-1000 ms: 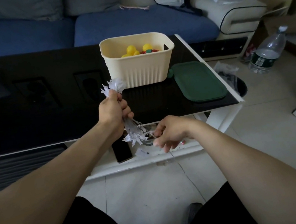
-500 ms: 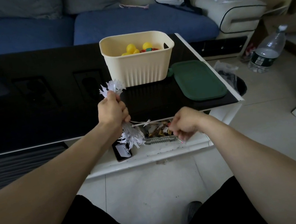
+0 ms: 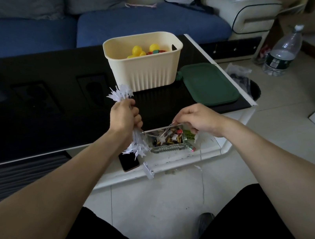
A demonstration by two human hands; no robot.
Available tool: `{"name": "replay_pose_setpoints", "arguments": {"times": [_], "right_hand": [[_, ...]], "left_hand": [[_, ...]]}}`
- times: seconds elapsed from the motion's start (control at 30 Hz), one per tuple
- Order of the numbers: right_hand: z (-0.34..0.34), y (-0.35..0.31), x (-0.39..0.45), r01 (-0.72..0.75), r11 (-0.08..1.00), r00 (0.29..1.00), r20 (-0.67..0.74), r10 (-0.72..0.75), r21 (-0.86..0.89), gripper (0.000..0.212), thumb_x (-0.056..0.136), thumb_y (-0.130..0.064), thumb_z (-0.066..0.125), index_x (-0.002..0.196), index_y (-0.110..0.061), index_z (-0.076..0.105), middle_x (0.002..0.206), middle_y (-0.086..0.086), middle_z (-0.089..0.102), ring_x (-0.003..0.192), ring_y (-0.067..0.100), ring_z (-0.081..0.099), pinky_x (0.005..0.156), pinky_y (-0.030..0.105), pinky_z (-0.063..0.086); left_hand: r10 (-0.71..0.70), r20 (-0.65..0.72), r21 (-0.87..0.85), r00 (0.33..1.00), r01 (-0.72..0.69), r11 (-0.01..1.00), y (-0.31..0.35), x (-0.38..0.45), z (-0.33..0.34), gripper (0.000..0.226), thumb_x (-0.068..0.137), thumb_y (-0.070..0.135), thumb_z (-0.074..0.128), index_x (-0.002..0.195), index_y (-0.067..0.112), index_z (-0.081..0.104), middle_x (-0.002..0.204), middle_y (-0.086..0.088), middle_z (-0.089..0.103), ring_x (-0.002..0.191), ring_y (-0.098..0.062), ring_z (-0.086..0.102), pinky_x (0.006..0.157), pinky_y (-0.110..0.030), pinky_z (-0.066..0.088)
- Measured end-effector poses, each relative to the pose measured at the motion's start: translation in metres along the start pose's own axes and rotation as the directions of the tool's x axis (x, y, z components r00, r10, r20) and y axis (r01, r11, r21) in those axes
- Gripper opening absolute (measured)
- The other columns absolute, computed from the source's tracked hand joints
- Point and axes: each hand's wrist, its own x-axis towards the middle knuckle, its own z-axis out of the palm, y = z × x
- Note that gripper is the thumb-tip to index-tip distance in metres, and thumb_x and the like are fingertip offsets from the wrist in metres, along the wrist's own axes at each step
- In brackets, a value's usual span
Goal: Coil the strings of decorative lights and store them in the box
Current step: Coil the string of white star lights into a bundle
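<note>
White star-shaped string lights (image 3: 120,93), bundle gripped in left hand (image 3: 124,117); stars fan out above the fist and hang below it. Right hand (image 3: 198,120) pinches the thin wire (image 3: 160,129), which runs roughly taut between the two hands. Hands apart, both in front of the black glass table (image 3: 47,105), over its white lower shelf.

Cream ribbed box (image 3: 145,69) stands on the table beyond the hands, open, yellow and red lights already inside. Green lid (image 3: 210,84) lies just beside it, to the right.

Risks, as judged:
- Loose tail of wire hangs below the right hand towards the floor; could snag on the shelf edge or on the glass ashtray (image 3: 168,141) directly under the wire, dragging it
- Hanging stars near the phone (image 3: 128,161) may tangle while winding
- Too much pull on thin wire: kink or break
- Bundle could spring apart if the left grip loosens before boxing
</note>
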Motion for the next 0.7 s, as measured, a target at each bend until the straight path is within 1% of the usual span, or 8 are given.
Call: {"name": "replay_pose_setpoints", "arguments": {"times": [0.07, 0.13, 0.2, 0.27, 0.4, 0.47, 0.57, 0.7], "right_hand": [[0.003, -0.005, -0.004, 0.022, 0.998, 0.997, 0.069, -0.018, -0.067, 0.018, 0.101, -0.015, 0.057, 0.102, -0.012, 0.074, 0.057, -0.020, 0.063, 0.047, -0.010, 0.053, 0.055, 0.012, 0.037], [0.008, -0.008, -0.006, 0.061, 0.991, 0.992, 0.119, -0.047, -0.119, 0.016, 0.100, -0.019, 0.060, 0.101, -0.017, 0.076, 0.075, -0.017, 0.068, 0.052, -0.014, 0.055, 0.056, 0.011, 0.038], [0.012, -0.007, -0.007, 0.112, 0.982, 0.987, 0.129, -0.093, -0.151, 0.013, 0.098, -0.021, 0.064, 0.100, -0.023, 0.076, 0.081, -0.016, 0.069, 0.059, -0.014, 0.058, 0.058, 0.009, 0.040], [0.016, -0.007, -0.006, 0.158, 0.979, 0.984, 0.107, -0.145, -0.127, 0.011, 0.093, -0.016, 0.070, 0.097, -0.023, 0.077, 0.079, -0.015, 0.071, 0.063, -0.011, 0.061, 0.060, 0.009, 0.043], [0.023, -0.007, -0.004, 0.140, 0.988, 0.989, 0.064, -0.136, -0.063, 0.019, 0.074, -0.008, 0.088, 0.085, -0.013, 0.073, 0.067, -0.008, 0.069, 0.062, 0.000, 0.062, 0.065, 0.018, 0.052], [0.025, -0.006, -0.003, 0.114, 0.985, 0.993, 0.013, -0.113, -0.131, 0.029, 0.066, -0.016, 0.093, 0.073, -0.019, 0.065, 0.061, -0.009, 0.064, 0.054, 0.002, 0.057, 0.060, 0.022, 0.049], [0.027, -0.008, 0.000, 0.110, 0.964, 0.989, -0.067, -0.130, -0.242, 0.041, 0.066, -0.020, 0.092, 0.062, -0.020, 0.051, 0.058, -0.009, 0.055, 0.050, 0.007, 0.046, 0.054, 0.024, 0.040], [0.031, -0.012, -0.001, 0.074, 0.964, 0.997, 0.026, -0.070, -0.256, 0.052, 0.058, -0.018, 0.096, 0.056, -0.019, 0.044, 0.051, -0.011, 0.051, 0.044, 0.005, 0.045, 0.048, 0.020, 0.039]], "left_hand": [[0.017, 0.065, 0.035, 0.998, -0.019, 0.999, -0.005, -0.001, 0.004, 0.018, 0.101, 0.008, 0.037, 0.084, 0.012, 0.043, 0.058, -0.002, 0.037, 0.048, -0.016, 0.037, 0.046, -0.030, 0.040], [0.023, 0.125, 0.087, 0.992, -0.034, 0.996, -0.010, -0.003, 0.009, 0.019, 0.103, 0.010, 0.037, 0.086, 0.008, 0.044, 0.062, -0.006, 0.047, 0.053, -0.021, 0.050, 0.058, -0.040, 0.053], [0.004, 0.169, 0.143, 0.986, -0.029, 0.989, -0.015, -0.005, 0.012, 0.017, 0.105, 0.012, 0.036, 0.093, 0.006, 0.045, 0.071, -0.012, 0.056, 0.064, -0.028, 0.060, 0.075, -0.050, 0.056], [-0.028, 0.205, 0.192, 0.978, -0.012, 0.981, -0.020, -0.008, 0.016, 0.017, 0.105, 0.013, 0.036, 0.095, 0.004, 0.046, 0.074, -0.014, 0.063, 0.072, -0.033, 0.063, 0.080, -0.054, 0.055], [-0.075, 0.213, 0.326, 0.974, 0.002, 0.945, -0.031, -0.010, 0.020, 0.020, 0.102, 0.011, 0.042, 0.086, 0.003, 0.052, 0.073, -0.014, 0.066, 0.066, -0.031, 0.061, 0.069, -0.046, 0.054], [-0.120, 0.203, 0.343, 0.972, 0.044, 0.938, -0.034, -0.012, 0.022, 0.021, 0.102, 0.010, 0.044, 0.084, 0.002, 0.053, 0.074, -0.017, 0.064, 0.058, -0.030, 0.060, 0.062, -0.043, 0.054], [-0.188, 0.226, 0.359, 0.956, 0.098, 0.928, -0.036, -0.015, 0.025, 0.028, 0.103, 0.010, 0.041, 0.081, 0.001, 0.055, 0.066, -0.016, 0.061, 0.053, -0.030, 0.060, 0.062, -0.048, 0.056], [-0.222, 0.250, 0.576, 0.942, 0.040, 0.816, -0.038, -0.018, 0.024, 0.033, 0.103, 0.014, 0.039, 0.080, 0.003, 0.060, 0.060, -0.014, 0.065, 0.054, -0.028, 0.061, 0.055, -0.036, 0.051]]}}
